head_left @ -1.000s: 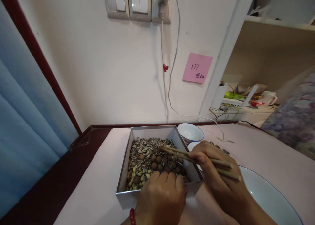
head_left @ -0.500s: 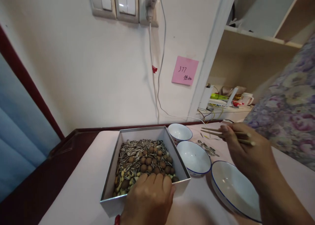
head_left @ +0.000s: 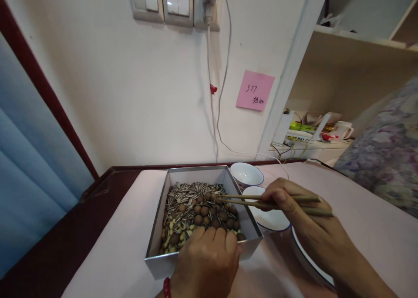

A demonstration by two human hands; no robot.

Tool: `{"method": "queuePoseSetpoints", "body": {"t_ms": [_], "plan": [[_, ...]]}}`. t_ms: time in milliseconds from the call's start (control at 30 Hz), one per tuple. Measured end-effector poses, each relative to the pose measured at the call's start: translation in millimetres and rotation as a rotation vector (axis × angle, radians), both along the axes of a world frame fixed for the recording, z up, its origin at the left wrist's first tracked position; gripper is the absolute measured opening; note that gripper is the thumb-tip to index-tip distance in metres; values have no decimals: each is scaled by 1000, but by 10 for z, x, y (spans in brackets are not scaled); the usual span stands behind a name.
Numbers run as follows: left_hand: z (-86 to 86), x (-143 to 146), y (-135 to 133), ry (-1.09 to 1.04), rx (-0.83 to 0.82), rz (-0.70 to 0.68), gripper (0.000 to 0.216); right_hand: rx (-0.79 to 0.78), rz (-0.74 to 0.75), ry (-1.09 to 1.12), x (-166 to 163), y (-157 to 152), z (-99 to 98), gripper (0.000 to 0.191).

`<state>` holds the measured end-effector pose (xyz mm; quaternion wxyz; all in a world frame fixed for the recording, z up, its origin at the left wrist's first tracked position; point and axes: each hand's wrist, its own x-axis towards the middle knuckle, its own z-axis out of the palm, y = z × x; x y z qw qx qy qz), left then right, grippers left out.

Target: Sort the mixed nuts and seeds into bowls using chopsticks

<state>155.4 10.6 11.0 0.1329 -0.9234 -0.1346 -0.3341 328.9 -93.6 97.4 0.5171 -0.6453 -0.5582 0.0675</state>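
A square silver box (head_left: 156,228) on the table holds striped sunflower seeds, round brown nuts (head_left: 209,214) and pale kernels. My left hand (head_left: 209,259) is closed over the box's near rim, fingers curled inside it. My right hand (head_left: 303,222) grips a pair of wooden chopsticks (head_left: 248,200); their tips reach over the box's right side, just above the brown nuts. Nothing shows between the tips.
Two small white bowls (head_left: 247,174) (head_left: 272,219) with blue rims stand right of the box, and a larger plate (head_left: 310,263) lies under my right arm. A white cable hangs down the wall. A floral cloth (head_left: 388,159) rises at the right.
My right hand has swung the chopsticks from over the loose seeds at the right back to the box. The left hand has stayed on the rim.
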Motion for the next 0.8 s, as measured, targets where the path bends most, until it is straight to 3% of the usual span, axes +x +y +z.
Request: {"method": "queuePoseSetpoints", "body": {"t_ms": [433, 800], "plan": [[-15, 34, 0, -40, 13, -4, 18, -32, 32, -12, -152, 318, -364, 37], [-18, 22, 5, -25, 7, 7, 19, 3, 13, -13, -184, 154, -171, 36]]}}
